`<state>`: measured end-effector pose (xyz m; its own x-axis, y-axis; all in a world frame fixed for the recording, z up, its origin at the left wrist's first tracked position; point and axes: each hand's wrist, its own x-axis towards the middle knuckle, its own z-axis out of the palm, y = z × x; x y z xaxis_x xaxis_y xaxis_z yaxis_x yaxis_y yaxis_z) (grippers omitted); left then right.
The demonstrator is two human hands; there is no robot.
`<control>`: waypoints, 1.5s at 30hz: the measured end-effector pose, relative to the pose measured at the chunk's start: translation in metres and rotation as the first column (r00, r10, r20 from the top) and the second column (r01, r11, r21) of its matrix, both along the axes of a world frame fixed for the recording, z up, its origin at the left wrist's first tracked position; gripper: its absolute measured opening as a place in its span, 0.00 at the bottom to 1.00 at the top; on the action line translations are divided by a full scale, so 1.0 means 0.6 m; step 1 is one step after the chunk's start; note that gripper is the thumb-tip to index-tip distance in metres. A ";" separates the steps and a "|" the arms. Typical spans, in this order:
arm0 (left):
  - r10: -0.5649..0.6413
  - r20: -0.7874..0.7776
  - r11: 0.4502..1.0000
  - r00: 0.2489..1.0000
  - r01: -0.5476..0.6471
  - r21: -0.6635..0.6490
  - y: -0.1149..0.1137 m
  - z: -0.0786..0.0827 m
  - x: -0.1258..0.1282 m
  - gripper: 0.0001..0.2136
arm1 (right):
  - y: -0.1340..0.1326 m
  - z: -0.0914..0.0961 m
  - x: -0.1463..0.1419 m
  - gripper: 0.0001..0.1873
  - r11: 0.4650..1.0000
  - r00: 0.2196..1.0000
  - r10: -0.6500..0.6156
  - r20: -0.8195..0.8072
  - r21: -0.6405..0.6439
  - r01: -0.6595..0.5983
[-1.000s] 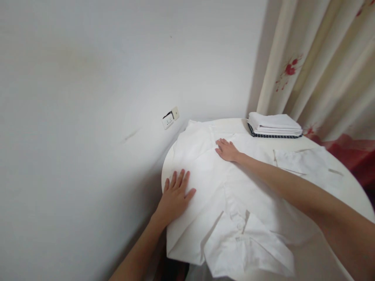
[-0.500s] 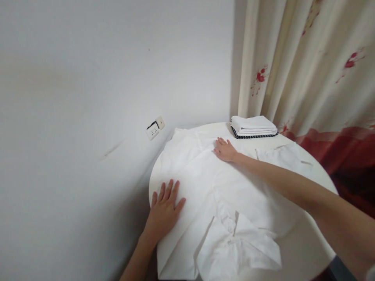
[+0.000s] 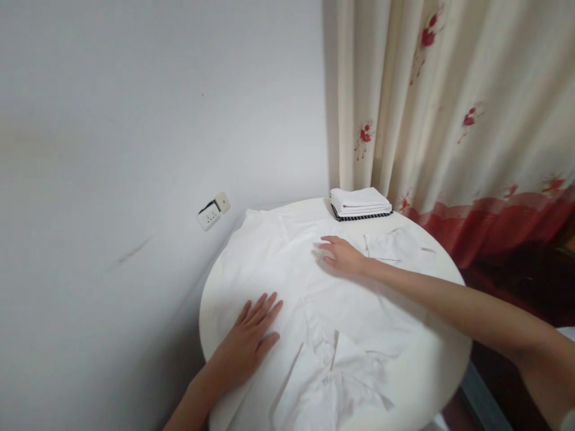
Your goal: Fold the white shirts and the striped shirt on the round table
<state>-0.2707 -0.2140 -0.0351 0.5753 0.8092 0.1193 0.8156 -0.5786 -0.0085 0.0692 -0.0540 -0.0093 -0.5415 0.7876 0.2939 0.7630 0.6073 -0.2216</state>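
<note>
A white shirt [image 3: 278,263] lies spread over a round white table [image 3: 442,359], its collar and buttons toward me. My left hand [image 3: 251,335] rests flat on the shirt's left part, fingers stretched out. Over the middle of the shirt is my right hand [image 3: 341,254], fingers apart and slightly bent, holding nothing; whether its fingertips touch the cloth I cannot tell. One sleeve with its cuff [image 3: 399,244] lies to the right, beyond my right forearm.
At the table's far edge sits a folded white cloth stack [image 3: 362,202] with a black-and-white patterned piece beneath. A wall with a socket [image 3: 209,216] stands close on the left. Behind hangs a cream curtain [image 3: 449,120] with red flowers.
My right hand has shifted nearer to me over the shirt, its fingers more bent. My left hand has slid slightly inward on the cloth. The view has turned to the right.
</note>
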 end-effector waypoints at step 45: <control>0.466 0.718 0.827 0.517 0.036 -0.562 0.147 0.090 0.189 0.27 | -0.176 0.091 0.037 0.12 0.996 0.953 0.083 -0.290 0.012 -0.083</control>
